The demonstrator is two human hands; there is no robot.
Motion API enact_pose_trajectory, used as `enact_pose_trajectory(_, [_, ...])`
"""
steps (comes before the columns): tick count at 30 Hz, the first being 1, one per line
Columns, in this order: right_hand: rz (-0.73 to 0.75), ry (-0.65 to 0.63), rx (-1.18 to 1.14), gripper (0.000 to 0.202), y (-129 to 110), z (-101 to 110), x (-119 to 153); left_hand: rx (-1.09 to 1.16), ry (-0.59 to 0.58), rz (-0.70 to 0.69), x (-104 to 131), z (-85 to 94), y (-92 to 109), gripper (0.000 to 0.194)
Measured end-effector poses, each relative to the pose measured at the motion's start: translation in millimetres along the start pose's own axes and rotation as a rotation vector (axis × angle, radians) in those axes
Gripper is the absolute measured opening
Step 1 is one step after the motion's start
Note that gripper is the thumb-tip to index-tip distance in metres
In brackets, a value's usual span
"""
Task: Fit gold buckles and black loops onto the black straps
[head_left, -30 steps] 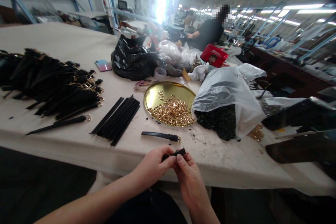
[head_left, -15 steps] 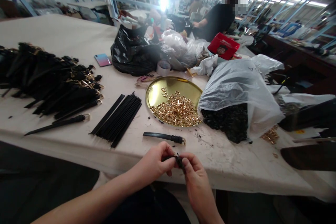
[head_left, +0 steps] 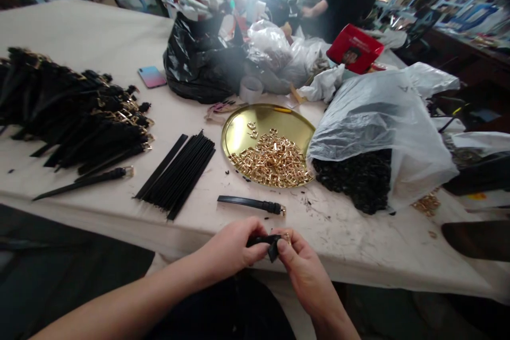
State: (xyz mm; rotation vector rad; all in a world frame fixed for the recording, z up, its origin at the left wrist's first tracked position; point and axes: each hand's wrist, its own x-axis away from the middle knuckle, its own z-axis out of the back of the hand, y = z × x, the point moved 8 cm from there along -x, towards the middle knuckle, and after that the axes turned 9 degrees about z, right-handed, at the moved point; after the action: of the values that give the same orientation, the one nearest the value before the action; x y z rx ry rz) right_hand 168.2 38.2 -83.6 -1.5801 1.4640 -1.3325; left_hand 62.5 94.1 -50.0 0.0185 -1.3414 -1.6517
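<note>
Between my two hands, at the table's front edge, is a black strap with a gold buckle by the right fingertips. My left hand pinches one part of it between thumb and fingers. My right hand is closed on the buckle end, and its fingers hide much of the buckle. Just beyond them lies another black buckled strap, flat on the cloth. Behind that strap stands a round gold tray with a heap of gold buckles.
Plain black strips lie bundled left of the tray; buckled straps are piled farther left. A clear plastic bag spills small black pieces at right. Behind are a phone, a black bag, tape and a person.
The buckle now shows at my right fingertips, and a strap end sticks out downward between my hands. My right hand has shifted slightly right. The camera view has tilted a little downward.
</note>
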Motion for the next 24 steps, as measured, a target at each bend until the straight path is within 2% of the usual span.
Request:
enact_pose_trajectory(5, [0.115,0.183,0.204,0.031,-13,11,5,0.140,-0.128,0.020,15,-7.0,6,0.018])
enact_pose_trajectory(7, [0.134,0.238,0.216,0.028,-13,13,10,0.174,-0.140,0.013,18,-11.4,9,0.021])
enact_pose_trajectory(10, [0.107,0.174,0.220,0.037,-13,8,15,0.188,-0.136,0.016,21,-18.5,9,0.023])
enact_pose_trajectory(13, [0.070,0.056,0.220,0.031,-15,0,22,0.249,-0.152,-0.011,24,-22.3,8,0.025])
enact_pose_trajectory(15, [0.064,0.055,0.203,0.030,-16,0,26,0.309,-0.202,-0.002,27,-24.9,4,0.026])
enact_pose_trajectory(19, [0.093,0.094,0.186,0.031,-13,1,31,0.434,-0.304,0.117,34,-31.2,-11,0.021])
enact_pose_trajectory(22, [0.116,0.078,0.218,0.028,-11,-1,35,0.445,-0.232,0.129,37,-28.1,-15,0.022])
enact_pose_trajectory(24, [0.140,0.052,0.295,0.024,-15,-3,38,0.361,-0.156,0.108,39,-24.7,-14,0.022])
